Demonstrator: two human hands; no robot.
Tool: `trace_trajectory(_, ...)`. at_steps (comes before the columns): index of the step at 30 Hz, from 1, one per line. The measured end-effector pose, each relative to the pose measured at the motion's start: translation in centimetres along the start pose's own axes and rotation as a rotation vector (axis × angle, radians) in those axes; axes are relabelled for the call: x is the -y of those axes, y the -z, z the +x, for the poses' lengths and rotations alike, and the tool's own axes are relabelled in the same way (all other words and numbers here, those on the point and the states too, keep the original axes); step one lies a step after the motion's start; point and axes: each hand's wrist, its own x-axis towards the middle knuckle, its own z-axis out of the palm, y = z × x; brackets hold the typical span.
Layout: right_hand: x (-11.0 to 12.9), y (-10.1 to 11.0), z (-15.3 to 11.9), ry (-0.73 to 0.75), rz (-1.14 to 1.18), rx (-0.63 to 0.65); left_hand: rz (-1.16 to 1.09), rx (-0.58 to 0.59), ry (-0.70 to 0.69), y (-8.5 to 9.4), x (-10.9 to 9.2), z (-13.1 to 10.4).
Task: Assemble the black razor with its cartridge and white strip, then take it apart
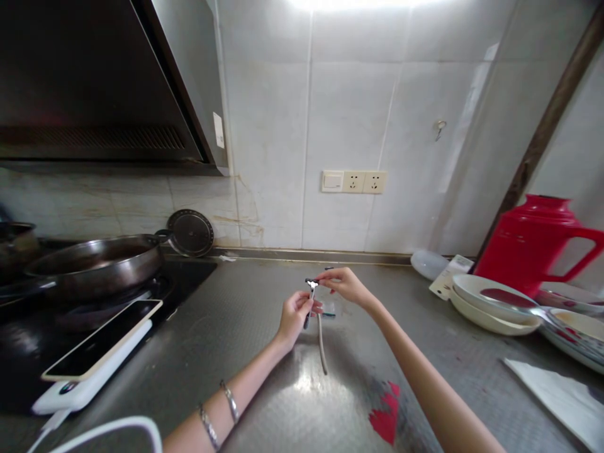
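Observation:
My left hand (297, 314) grips the handle of a small T-shaped razor (312, 288), held upright over the counter with its dark head on top. The fingers of my right hand (346, 286) pinch the right end of the razor's head. Just behind and below the hands lies a small clear item with a teal edge (329, 314), partly hidden and too small to name. A thin grey cord or tube (322, 349) runs down the counter from beneath my left hand.
Left: a stove with a steel pan (101, 264), a round black disc (190, 233), and a phone (104, 340) on a white power bank (94, 371). Right: a red jug (528, 245), stacked plates (495, 314) and white paper (557, 396). A red patch (385, 415) marks the metal counter (255, 302).

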Motion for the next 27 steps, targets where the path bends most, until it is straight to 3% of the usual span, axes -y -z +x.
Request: trace_trajectory(27, -0.38, -0.86, 0.47, 0.019, 0.023, -0.045, -0.021, -0.082, 0.08, -0.48, 0.38, -0.22)
